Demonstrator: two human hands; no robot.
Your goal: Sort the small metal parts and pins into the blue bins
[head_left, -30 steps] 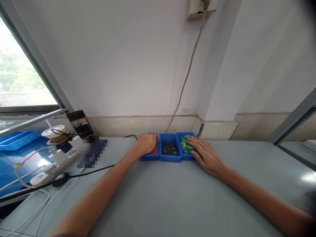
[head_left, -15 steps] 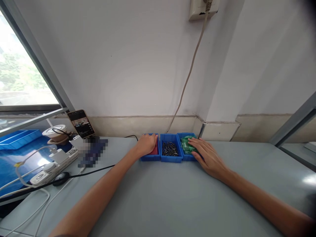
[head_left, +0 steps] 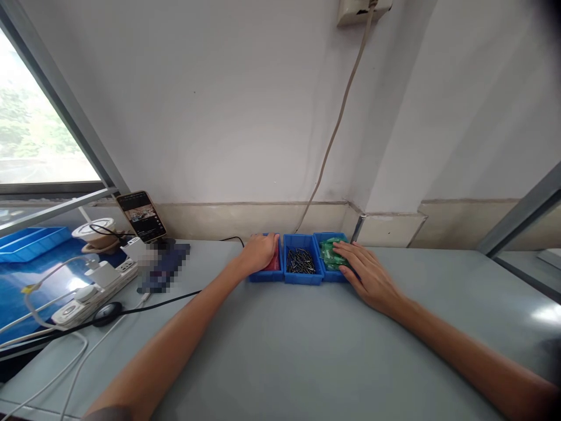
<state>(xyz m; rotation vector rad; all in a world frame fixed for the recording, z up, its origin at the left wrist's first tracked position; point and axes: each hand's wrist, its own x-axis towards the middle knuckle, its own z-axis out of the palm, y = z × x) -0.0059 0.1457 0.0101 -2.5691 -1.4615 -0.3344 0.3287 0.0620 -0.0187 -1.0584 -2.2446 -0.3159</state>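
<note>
Three blue bins stand side by side against the wall. Red packets (head_left: pixel 274 261) lie in the left bin (head_left: pixel 266 278), partly covered by my left hand (head_left: pixel 259 252), whose fingers are curled over its edge; whatever they grip is hidden. Dark metal screws or pins (head_left: pixel 300 261) fill part of the middle bin (head_left: pixel 303 279). In the right bin (head_left: pixel 335 276) are green packets (head_left: pixel 329 252). My right hand (head_left: pixel 370 276) rests over the right side of that bin with its fingers stretched out, their tips on the green packets.
At the left are a phone on a stand (head_left: pixel 142 216), a power strip (head_left: pixel 94 295) with cables, a black mouse (head_left: pixel 107 314), a lidded cup (head_left: pixel 94 232) and a blue tray (head_left: pixel 35 244). A cord (head_left: pixel 337 123) hangs down the wall.
The view has tilted slightly, so the bins sit a little higher in the picture. Both hands keep nearly the same place at the bins.
</note>
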